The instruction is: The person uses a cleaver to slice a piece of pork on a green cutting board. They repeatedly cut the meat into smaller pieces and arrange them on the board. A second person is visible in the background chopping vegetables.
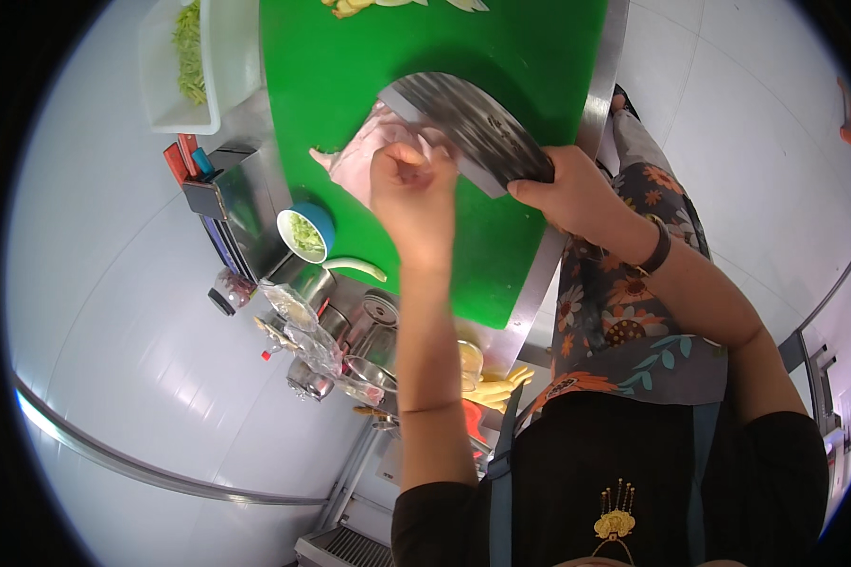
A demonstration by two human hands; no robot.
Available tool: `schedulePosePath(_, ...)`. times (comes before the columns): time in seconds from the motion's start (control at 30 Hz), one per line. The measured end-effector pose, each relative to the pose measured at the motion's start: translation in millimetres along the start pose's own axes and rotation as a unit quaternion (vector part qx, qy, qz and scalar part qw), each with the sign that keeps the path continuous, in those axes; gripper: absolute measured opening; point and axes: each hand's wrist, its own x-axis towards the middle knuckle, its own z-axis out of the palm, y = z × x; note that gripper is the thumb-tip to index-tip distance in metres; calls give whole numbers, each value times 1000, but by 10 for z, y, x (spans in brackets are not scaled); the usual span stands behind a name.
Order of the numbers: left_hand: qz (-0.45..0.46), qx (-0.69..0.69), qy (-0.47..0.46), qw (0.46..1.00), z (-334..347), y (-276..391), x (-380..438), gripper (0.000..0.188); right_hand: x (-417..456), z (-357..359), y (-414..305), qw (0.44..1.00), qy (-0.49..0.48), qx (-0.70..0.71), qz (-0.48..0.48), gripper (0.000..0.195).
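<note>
My right hand grips the handle of a broad steel cleaver. The blade slants over a green cutting board, its far end beside a piece of pale pink raw meat. My left hand is over the near part of the meat, left of the blade, with its fingers curled. Whether these fingers pinch the meat is hidden. Part of the meat lies behind the hand and the blade. A narrow tip of it points left on the board.
A blue bowl of shredded greens and a pale curved vegetable piece are at the board's left edge. Beyond stand a knife holder and a white tub. Cut pieces lie at the far end; jars and bags crowd the lower left.
</note>
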Motion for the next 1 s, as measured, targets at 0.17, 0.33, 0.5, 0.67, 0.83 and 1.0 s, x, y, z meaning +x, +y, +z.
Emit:
schedulePosePath(0.17,95,153,131,975,47,42,26,30,-46,35,-15,999,15,-42,-27,22)
schedulePosePath(0.33,-45,208,11,977,31,249,104,26,-91,76,-18,998,45,-19,-38,27)
schedulePosePath(0.5,-61,170,-9,984,-49,86,173,18,10,66,-208,999,-6,-30,20,26)
schedulePosePath(0.67,-110,-67,-5,992,-116,-120,76,15,-52,157,-21,999,29,-26,-26,26)
schedulePosePath(0.83,-129,-180,-52,974,-201,-122,56,12,164,152,-266,997,-1,-77,-12,27)
schedulePosePath(1.0,-160,-231,-54,958,-330,-204,38,18,107,192,-146,998,-24,46,27,28)
